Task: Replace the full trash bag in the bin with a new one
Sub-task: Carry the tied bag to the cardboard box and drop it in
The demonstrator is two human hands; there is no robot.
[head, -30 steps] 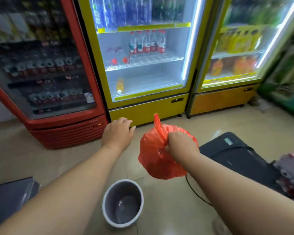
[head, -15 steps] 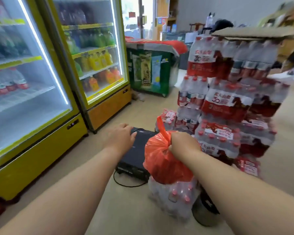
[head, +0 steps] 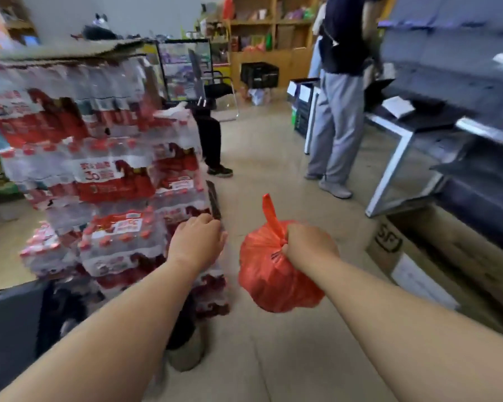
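A full red-orange trash bag (head: 273, 274), tied at the neck with a loose tail sticking up, hangs from my right hand (head: 310, 246), which grips it at the knot. My left hand (head: 198, 242) is held out beside it, palm down, fingers loosely curled and holding nothing, in front of the stacked water packs. The bin is out of view.
A tall stack of shrink-wrapped water bottle packs (head: 99, 175) stands on the left. Two people stand ahead, one in grey trousers (head: 336, 123). Dark shelving (head: 459, 111) and a cardboard box (head: 413, 256) line the right. Tiled floor (head: 273, 169) runs between.
My view has swung right, away from the fridges and the grey bin toward the shop aisle. The red bag stays in my right hand; the left hand stays held out empty.
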